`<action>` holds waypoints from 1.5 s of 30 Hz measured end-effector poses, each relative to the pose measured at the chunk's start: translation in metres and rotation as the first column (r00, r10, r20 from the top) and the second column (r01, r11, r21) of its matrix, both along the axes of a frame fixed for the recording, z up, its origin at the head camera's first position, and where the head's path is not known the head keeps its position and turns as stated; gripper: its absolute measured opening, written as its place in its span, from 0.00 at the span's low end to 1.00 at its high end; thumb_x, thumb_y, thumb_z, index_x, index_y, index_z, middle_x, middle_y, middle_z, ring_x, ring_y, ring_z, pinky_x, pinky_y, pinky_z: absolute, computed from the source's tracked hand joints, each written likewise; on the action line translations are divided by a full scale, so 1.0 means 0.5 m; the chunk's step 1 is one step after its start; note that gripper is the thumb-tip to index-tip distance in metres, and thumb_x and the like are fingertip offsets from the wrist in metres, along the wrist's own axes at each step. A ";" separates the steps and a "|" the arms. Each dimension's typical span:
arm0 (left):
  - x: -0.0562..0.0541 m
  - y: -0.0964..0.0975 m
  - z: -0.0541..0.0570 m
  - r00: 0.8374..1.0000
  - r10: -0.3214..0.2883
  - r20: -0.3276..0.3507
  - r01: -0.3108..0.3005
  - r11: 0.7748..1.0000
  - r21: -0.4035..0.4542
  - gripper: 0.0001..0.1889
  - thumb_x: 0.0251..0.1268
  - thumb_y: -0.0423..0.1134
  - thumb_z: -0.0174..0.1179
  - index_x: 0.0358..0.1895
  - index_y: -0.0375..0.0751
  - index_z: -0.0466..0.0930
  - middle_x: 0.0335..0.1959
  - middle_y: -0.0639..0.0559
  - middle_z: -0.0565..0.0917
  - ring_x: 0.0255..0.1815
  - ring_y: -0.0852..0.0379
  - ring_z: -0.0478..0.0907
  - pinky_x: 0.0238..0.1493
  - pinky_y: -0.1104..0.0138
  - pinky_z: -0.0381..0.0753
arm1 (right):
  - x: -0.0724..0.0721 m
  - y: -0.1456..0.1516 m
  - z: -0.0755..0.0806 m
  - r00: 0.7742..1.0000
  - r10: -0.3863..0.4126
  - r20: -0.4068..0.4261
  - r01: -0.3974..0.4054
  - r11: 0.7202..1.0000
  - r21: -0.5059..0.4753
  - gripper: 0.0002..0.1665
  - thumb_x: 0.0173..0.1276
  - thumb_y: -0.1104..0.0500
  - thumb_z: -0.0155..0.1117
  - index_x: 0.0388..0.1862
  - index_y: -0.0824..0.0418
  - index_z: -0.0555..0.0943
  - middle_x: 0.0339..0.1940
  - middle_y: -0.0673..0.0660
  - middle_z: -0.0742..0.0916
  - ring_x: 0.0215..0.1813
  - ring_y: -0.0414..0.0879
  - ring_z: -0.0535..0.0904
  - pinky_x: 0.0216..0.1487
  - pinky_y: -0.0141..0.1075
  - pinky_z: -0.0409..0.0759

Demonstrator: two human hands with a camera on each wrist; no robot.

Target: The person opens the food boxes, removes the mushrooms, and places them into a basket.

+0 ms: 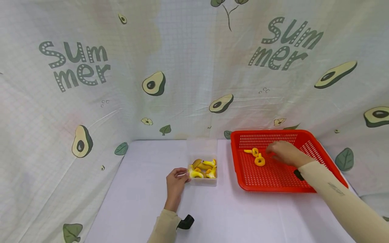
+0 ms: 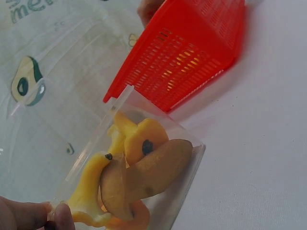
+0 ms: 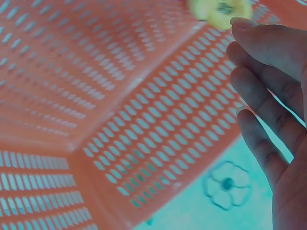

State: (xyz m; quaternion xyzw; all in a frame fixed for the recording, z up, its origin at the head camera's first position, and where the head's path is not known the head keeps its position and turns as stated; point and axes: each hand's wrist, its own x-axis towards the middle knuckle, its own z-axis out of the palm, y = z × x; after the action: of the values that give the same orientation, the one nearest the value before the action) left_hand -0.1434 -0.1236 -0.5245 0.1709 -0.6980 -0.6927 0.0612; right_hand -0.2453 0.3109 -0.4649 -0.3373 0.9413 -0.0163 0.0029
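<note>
A small clear plastic box [image 1: 204,182] stands on the white table, its clear lid [image 1: 202,147] raised at the back. Inside lie several yellow mushroom-shaped pieces [image 2: 88,187] and smooth brown elongated ones [image 2: 160,170]. My left hand [image 1: 176,184] pinches the box's left edge between thumb and finger. Over the red basket, my right hand [image 1: 284,153] holds nothing, its fingers loosely bent and apart. Two yellow-orange pieces, one ring-shaped [image 1: 259,161] and one with a stalk [image 1: 251,152], lie on the basket floor just left of those fingers.
The red perforated basket [image 1: 279,189] takes up the right side of the table, its raised rim beneath my right forearm. A printed cloth [image 1: 182,84] hangs behind and at both sides. White tabletop [image 1: 146,189] stretches left of the box.
</note>
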 end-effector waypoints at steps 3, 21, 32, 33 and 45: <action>0.001 0.001 0.002 1.000 0.001 -0.006 -0.001 1.000 0.002 0.13 0.66 0.21 0.68 0.52 0.24 0.82 0.49 0.32 0.85 0.32 0.57 0.82 0.35 0.69 0.92 | 0.008 -0.011 0.020 0.999 0.014 -0.041 -0.015 1.000 -0.018 0.15 0.54 0.69 0.84 0.41 0.62 0.92 0.40 0.55 0.92 0.44 0.54 0.88 0.48 0.51 0.91; 0.001 0.003 0.003 1.000 0.006 -0.016 -0.006 1.000 0.011 0.12 0.66 0.20 0.67 0.51 0.24 0.82 0.48 0.32 0.85 0.31 0.58 0.82 0.34 0.70 0.91 | 0.065 -0.159 0.110 0.898 0.282 -0.339 -0.355 0.918 -0.178 0.18 0.51 0.69 0.86 0.41 0.59 0.90 0.40 0.51 0.91 0.46 0.49 0.86 0.46 0.45 0.90; 0.004 0.005 0.003 1.000 0.006 -0.027 -0.005 1.000 0.024 0.12 0.65 0.19 0.67 0.51 0.22 0.82 0.48 0.30 0.85 0.29 0.58 0.82 0.33 0.71 0.91 | 0.075 -0.259 0.099 0.848 0.362 -0.386 -0.448 0.880 -0.158 0.19 0.53 0.66 0.86 0.45 0.59 0.90 0.44 0.52 0.91 0.48 0.48 0.86 0.51 0.44 0.90; 0.004 0.005 0.003 1.000 0.006 -0.028 -0.005 1.000 0.026 0.12 0.65 0.19 0.66 0.51 0.22 0.82 0.48 0.30 0.85 0.29 0.58 0.82 0.32 0.71 0.91 | 0.076 -0.269 0.099 0.846 0.370 -0.385 -0.454 0.878 -0.154 0.19 0.53 0.66 0.86 0.44 0.58 0.90 0.44 0.52 0.91 0.48 0.48 0.86 0.51 0.42 0.90; 0.004 0.003 0.003 1.000 0.003 -0.026 -0.003 1.000 0.028 0.13 0.66 0.20 0.67 0.52 0.22 0.82 0.49 0.30 0.85 0.29 0.59 0.82 0.33 0.70 0.91 | 0.085 -0.366 0.069 0.838 0.444 -0.318 -0.491 0.867 -0.083 0.21 0.57 0.59 0.86 0.50 0.55 0.90 0.47 0.50 0.91 0.51 0.46 0.86 0.55 0.37 0.88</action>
State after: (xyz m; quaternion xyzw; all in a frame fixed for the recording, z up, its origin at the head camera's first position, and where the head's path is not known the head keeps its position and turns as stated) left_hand -0.1416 -0.1220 -0.5230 0.1638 -0.6871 -0.7045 0.0689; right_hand -0.2030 0.1280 -0.4302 -0.5550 0.8157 -0.0417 -0.1578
